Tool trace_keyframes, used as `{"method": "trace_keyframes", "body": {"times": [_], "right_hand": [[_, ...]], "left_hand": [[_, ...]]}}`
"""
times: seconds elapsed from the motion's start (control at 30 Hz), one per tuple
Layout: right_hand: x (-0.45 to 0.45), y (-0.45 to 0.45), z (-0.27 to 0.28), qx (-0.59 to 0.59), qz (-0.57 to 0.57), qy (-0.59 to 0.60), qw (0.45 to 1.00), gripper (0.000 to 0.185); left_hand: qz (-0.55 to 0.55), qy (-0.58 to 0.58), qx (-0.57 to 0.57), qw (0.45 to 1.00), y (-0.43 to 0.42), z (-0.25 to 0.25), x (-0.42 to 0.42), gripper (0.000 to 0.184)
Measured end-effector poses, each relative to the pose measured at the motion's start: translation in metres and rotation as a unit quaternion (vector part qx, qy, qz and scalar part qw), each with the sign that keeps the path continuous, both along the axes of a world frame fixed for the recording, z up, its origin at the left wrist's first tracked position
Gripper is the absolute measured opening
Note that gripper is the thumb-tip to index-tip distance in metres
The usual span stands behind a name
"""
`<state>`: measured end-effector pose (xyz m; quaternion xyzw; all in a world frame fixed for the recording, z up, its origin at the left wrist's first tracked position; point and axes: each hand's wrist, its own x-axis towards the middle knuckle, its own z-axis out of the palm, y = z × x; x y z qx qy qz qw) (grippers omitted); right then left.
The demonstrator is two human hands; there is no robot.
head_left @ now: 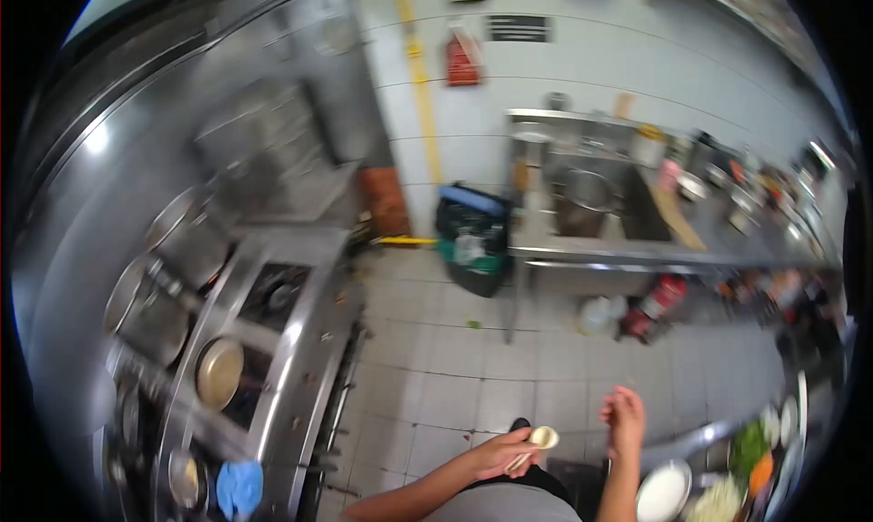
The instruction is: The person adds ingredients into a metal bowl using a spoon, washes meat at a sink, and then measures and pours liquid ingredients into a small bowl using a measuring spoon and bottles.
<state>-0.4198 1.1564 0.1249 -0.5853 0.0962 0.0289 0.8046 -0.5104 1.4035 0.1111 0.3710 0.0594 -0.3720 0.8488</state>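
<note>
The left hand (509, 456) closes around a small pale cup (545, 437), while the right hand (625, 415), apart from it, is half-open, fingers curled, seemingly holding nothing.

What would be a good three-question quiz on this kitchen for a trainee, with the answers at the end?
1. Multiple choice. What holds the pale, round-ended item?
A) the left hand
B) the right hand
C) both hands

2. True or false. The bin stands on the floor between the stove and the sink.

3. Fill in the missing colour. A ____ pipe runs up the tiled wall.

Key: 1. A; 2. true; 3. yellow
</note>
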Motion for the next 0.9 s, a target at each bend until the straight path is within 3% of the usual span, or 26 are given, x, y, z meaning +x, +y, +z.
{"method": "trace_keyframes", "body": {"times": [0.17, 0.3, 0.4, 0.53, 0.6, 0.63, 0.67, 0.77, 0.9], "right_hand": [[0.144, -0.011, -0.002, 0.029, -0.03, -0.005, 0.999, 0.023], [0.259, 0.015, 0.006, 0.056, 0.044, -0.049, 0.996, 0.027], [0.328, 0.046, 0.016, 0.039, 0.08, -0.054, 0.994, 0.031], [0.394, 0.089, 0.021, -0.074, 0.133, -0.067, 0.986, 0.03], [0.431, 0.1, 0.011, -0.064, 0.185, -0.069, 0.978, 0.027], [0.446, 0.109, 0.012, -0.094, 0.181, -0.073, 0.976, 0.025], [0.459, 0.114, 0.017, -0.183, 0.175, -0.07, 0.965, 0.023], [0.522, 0.101, -0.049, -0.304, 0.166, -0.176, 0.921, 0.028], [0.569, 0.076, -0.031, -0.329, 0.149, -0.14, 0.922, 0.033]], "left_hand": [[0.108, -0.038, 0.028, 0.993, 0.024, 0.021, 0.098, 0.046], [0.196, -0.086, 0.087, 0.973, 0.062, 0.03, 0.154, 0.048], [0.263, -0.043, 0.074, 0.961, 0.082, 0.032, 0.18, 0.05], [0.277, -0.045, 0.014, 0.96, 0.09, 0.003, 0.22, 0.052], [0.267, 0.015, -0.014, 0.964, 0.096, 0.001, 0.256, 0.051], [0.259, 0.015, 0.027, 0.965, 0.101, -0.015, 0.276, 0.051], [0.28, -0.01, 0.058, 0.958, 0.1, 0.001, 0.296, 0.052], [0.258, -0.022, 0.063, 0.964, 0.112, 0.01, 0.349, 0.05], [0.234, -0.025, 0.075, 0.969, 0.127, 0.032, 0.428, 0.049]]}}
